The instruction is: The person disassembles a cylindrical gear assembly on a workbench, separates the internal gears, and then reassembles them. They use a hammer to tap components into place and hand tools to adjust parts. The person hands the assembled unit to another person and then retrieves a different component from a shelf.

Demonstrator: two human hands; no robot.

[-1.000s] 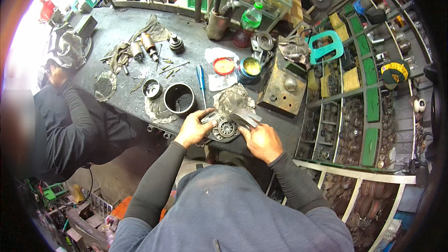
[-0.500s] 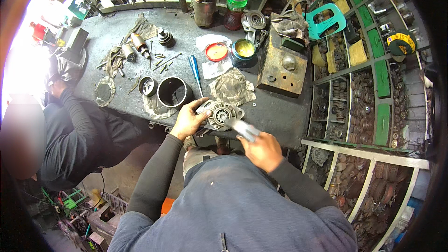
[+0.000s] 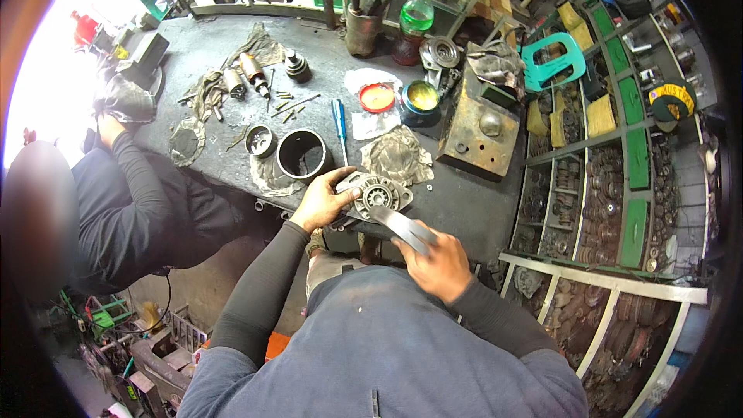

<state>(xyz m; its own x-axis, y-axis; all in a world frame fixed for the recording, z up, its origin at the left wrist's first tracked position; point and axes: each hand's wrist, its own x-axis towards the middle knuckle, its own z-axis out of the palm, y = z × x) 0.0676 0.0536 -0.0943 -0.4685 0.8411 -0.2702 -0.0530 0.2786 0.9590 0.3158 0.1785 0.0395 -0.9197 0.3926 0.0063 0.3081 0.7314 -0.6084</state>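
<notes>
My left hand (image 3: 323,201) grips the left side of a metal housing (image 3: 381,195), a flanged starter-motor part with a toothed gear in its round opening, held at the bench's front edge. In my right hand (image 3: 439,263) is a flat, pale grey tool (image 3: 410,231), smeared by motion, its exact kind unclear. The tool's tip is at the near side of the housing's opening; contact is hard to tell. Just beyond my left hand are a dark metal cylinder (image 3: 303,156), a blue-handled screwdriver (image 3: 339,122) and a crumpled rag (image 3: 397,156).
On the bench (image 3: 472,205) lie a red lid (image 3: 377,97), an open blue grease tub (image 3: 420,101), an armature (image 3: 253,70) and several bolts. A rusty metal block (image 3: 480,128) stands right. Shelves of parts (image 3: 604,178) line the right side. A co-worker (image 3: 147,217) leans in at left.
The view has shifted, so the bench things appear farther right and slightly lower. The grey tool has tilted within my right hand's grip. My left hand still holds the housing.
</notes>
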